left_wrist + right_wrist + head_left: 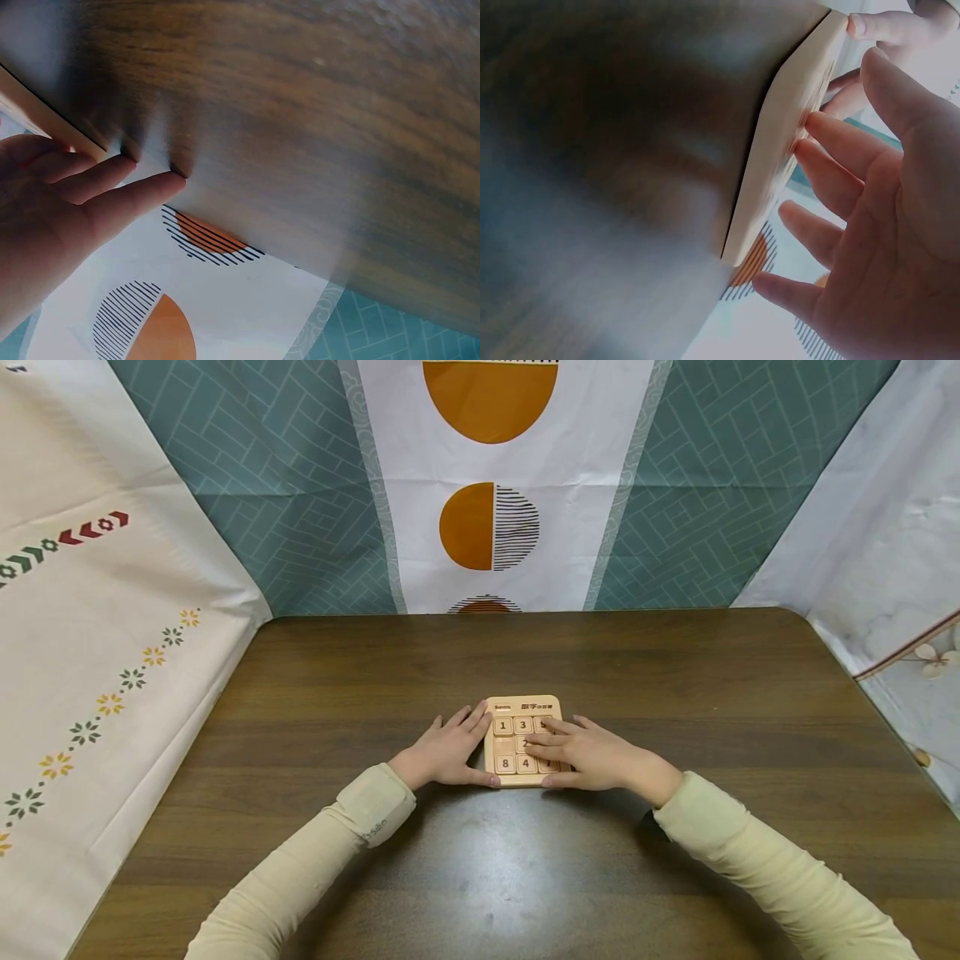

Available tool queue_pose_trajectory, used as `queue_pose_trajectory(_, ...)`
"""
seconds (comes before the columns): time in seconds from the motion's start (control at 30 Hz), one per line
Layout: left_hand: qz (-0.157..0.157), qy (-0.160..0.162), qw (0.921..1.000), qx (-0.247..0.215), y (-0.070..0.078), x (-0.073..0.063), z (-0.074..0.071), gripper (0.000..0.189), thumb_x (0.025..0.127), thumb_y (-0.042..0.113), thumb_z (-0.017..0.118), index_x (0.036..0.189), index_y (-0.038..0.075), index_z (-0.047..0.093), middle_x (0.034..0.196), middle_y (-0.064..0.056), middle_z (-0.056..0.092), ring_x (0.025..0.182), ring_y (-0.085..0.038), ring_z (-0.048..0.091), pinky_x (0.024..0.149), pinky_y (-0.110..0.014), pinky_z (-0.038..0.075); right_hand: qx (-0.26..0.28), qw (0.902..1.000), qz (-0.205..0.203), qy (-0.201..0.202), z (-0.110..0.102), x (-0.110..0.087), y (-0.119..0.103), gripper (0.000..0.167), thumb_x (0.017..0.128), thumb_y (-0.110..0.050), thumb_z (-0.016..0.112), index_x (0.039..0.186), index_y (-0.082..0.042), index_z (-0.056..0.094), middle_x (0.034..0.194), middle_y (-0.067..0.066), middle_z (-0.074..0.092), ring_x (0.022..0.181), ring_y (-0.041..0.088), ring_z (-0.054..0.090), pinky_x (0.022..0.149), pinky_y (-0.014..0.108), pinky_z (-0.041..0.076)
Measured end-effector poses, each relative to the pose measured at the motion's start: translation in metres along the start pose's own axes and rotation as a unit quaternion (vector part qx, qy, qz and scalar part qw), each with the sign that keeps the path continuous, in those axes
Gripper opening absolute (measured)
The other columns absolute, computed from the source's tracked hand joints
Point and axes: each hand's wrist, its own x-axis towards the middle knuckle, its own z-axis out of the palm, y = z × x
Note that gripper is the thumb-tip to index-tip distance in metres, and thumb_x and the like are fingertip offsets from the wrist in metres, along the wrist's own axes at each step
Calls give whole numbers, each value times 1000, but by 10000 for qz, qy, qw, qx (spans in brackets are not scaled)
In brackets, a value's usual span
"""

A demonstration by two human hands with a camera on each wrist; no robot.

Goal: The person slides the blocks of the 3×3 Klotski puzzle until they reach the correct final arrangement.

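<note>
A light wooden number puzzle board (504, 781) lies flat on the brown table, with square number tiles in its frame. I can read 1, 3, 8, 4 and part of 2 and 7; a bare slot (505, 745) shows at the middle left. My left hand (448, 752) touches the board's left side with extended fingers, its thumb by the lower left corner. Over the board's right side lies my right hand (596, 756), fingers spread, with fingertips on the tiles around the 2 and the top right tile. That hand covers the right column partly.
The dark wood table (480, 868) reaches out on all sides of the board. A patterned cloth (300, 485) hangs behind its far edge, and a white embroidered cloth (112, 643) hangs at the left. Pale marbled cloth (892, 527) hangs at the right.
</note>
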Motion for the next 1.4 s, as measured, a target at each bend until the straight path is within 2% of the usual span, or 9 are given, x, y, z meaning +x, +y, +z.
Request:
queue_pose_trajectory(0.13,-1,-23,10000,-12,0,0,0,104,75,72,48,147,8,9,152,-9,-3,137,-29,10,100,-58,21,-54,10000,-2,15,-1,2,1,55,91,-43,50,136,-10,46,141,7,39,132,34,25,96,60,25)
queue_pose_trajectory(0.3,-15,-62,10000,-8,0,1,0,105,75,72,49,147,9,8,152,-8,-3,137,-29,10,100,-58,21,-144,9997,108,152,-4,14,0,55,91,-41,51,136,-10,45,141,8,39,133,33,25,97,60,24)
queue_pose_trajectory(0.67,36,-76,10000,-20,1,2,1,104,75,72,48,147,9,8,152,-8,-3,137,-29,10,100,-58,21,-212,9988,416,-162,-4,33,-1,57,92,-45,46,139,-14,41,144,3,35,135,30,20,99,60,20)
queue_pose_trajectory(0.87,28,-79,10000,-12,0,2,1,105,75,72,49,147,8,7,152,-8,-3,137,-29,10,100,-58,21,-184,9988,426,-150,-3,33,-5,56,92,-45,47,138,-13,43,143,3,37,134,31,21,99,61,20)
queue_pose_trajectory(1.4,-10,-13,10000,-5,-1,1,0,105,75,71,49,147,8,8,152,-8,-2,137,-29,11,100,-58,22,-212,9997,126,-12,2,20,-17,57,90,-45,51,136,-12,45,141,6,39,134,31,23,99,59,22)
